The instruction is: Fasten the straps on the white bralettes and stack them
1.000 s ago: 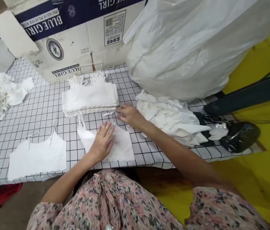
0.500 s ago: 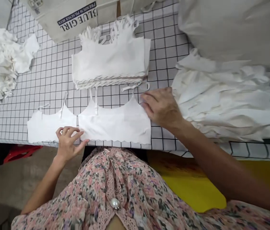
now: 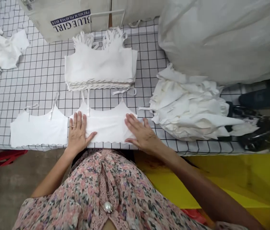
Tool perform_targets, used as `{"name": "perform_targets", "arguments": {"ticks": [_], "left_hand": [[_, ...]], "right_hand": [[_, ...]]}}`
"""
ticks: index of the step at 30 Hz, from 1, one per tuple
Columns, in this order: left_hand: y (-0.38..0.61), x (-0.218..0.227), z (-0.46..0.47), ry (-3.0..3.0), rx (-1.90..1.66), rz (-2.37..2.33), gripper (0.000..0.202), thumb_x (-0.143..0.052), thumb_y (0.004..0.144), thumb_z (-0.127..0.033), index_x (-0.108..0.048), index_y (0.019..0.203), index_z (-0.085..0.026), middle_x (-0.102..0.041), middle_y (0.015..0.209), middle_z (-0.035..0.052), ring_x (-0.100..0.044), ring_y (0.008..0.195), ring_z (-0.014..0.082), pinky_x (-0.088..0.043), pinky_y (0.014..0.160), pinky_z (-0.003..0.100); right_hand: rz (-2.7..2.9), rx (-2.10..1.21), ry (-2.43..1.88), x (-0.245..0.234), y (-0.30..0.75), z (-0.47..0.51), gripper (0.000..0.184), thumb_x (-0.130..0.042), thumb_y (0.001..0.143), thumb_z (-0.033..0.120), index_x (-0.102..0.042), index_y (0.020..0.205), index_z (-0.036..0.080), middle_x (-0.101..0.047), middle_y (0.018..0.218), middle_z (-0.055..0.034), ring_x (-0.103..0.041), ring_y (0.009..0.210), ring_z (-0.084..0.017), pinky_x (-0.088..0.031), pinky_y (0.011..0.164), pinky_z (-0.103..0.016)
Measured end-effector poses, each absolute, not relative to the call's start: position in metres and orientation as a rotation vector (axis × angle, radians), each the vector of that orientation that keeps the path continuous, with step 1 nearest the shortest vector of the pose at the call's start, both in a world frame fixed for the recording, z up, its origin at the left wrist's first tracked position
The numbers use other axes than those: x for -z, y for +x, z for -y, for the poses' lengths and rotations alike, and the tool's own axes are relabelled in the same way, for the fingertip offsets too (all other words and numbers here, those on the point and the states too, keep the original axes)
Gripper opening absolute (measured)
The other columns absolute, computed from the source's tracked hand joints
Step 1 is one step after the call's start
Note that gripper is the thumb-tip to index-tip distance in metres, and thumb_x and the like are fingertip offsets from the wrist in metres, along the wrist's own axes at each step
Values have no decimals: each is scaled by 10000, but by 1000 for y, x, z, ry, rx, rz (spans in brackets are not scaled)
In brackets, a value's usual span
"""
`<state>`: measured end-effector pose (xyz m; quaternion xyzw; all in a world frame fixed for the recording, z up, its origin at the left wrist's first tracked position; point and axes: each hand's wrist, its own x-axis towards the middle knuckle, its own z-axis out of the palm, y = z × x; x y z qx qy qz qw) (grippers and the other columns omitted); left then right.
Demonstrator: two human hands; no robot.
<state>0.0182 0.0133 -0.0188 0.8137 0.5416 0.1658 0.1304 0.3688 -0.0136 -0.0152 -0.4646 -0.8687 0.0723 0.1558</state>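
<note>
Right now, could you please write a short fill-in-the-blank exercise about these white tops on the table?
The left hand wears a ____ on one finger. The right hand rests on a white strappy top with a ____ lower edge. The table cover has a black ____ pattern.

Missing words: ring; scalloped; grid.

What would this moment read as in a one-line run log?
left hand: flat on white camisole | right hand: flat on its right side | beside: second camisole | beyond: stacked camisoles

My bare left hand (image 3: 77, 134) and bare right hand (image 3: 141, 134) lie flat and palm-down, well apart, fingers spread forward, thumbs angled inward, with my left forearm (image 3: 50, 175) and right forearm (image 3: 197, 185) slanting toward them.
</note>
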Motion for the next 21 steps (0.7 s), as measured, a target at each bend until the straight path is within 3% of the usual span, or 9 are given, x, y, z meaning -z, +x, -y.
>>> {"name": "perform_targets", "arguments": {"ticks": [3, 5, 7, 9, 11, 13, 15, 18, 21], "left_hand": [[20, 10, -20, 2372, -598, -1562, 1021, -715, 1003, -581, -116, 1788, -322, -135, 1856, 156, -75, 1738, 429, -21, 1386, 735], [31, -2, -29, 2369, -724, -1486, 850, -698, 1042, -487, -270, 1757, -318, -270, 1825, 164, -148, 1734, 413, -78, 1373, 765], [48, -17, -42, 2333, -834, -1282, 642, -677, 1068, -370, -461, 1669, -305, -500, 1714, 151, -395, 1666, 347, -288, 1369, 689], [67, -33, -54, 2245, -897, -1061, 465, -667, 1072, -291, -621, 1535, -267, -691, 1528, 133, -639, 1481, 268, -522, 1266, 536], [84, -47, -63, 2123, -922, -956, 347, -674, 1063, -265, -719, 1404, -225, -780, 1374, 126, -745, 1316, 225, -630, 1138, 433], [97, -58, -72, 1959, -906, -960, 281, -687, 1046, -279, -774, 1301, -201, -812, 1286, 118, -778, 1216, 209, -666, 1059, 397], [106, -65, -82, 1739, -839, -995, 256, -701, 1020, -307, -807, 1220, -187, -827, 1221, 113, -796, 1102, 191, -686, 979, 366], [118, -69, -104, 1463, -732, -1019, 260, -702, 982, -311, -828, 1153, -160, -837, 1161, 120, -792, 946, 160, -683, 876, 321], [132, -65, -131, 1381, -706, -1049, 260, -697, 948, -239, -825, 1148, -132, -825, 1181, 136, -760, 873, 132, -648, 801, 273]], "right_hand": [[2216, -188, -1416, 8, 401, -29, 434, -456, 1128, 371, -676, 1429, 150, -731, 1405, -194, -699, 1297, -309, -594, 1078, -507], [2100, -179, -1442, 2, 406, -72, 327, -470, 1107, 302, -772, 1176, 199, -781, 1171, -137, -730, 1107, -272, -621, 978, -447], [2056, -185, -1500, -2, 401, -115, 312, -467, 1080, 263, -772, 1037, 211, -754, 1092, -130, -703, 1070, -282, -607, 956, -462], [2024, -224, -1630, -1, 392, -151, 227, -529, 1018, 230, -749, 977, 190, -729, 1116, -159, -666, 1114, -319, -582, 985, -506], [1975, -296, -1767, 1, 385, -175, 107, -611, 927, 194, -707, 881, 180, -725, 1118, -188, -632, 1161, -365, -556, 1002, -556], [1920, -354, -1837, 2, 383, -187, 95, -649, 857, 168, -636, 769, 199, -738, 1031, -181, -629, 1147, -381, -548, 983, -570], [1872, -370, -1845, 0, 382, -191, 146, -645, 856, 177, -584, 731, 221, -737, 894, -131, -668, 1018, -330, -568, 917, -524], [1647, -544, -1679, -9, 380, -190, 109, -680, 856, 249, -594, 791, 237, -713, 746, -37, -672, 740, -211, -589, 748, -400], [1335, -878, -1369, -24, 371, -192, 155, -744, 820, 312, -632, 904, 247, -696, 676, 22, -661, 618, -155, -578, 624, -320]]}}
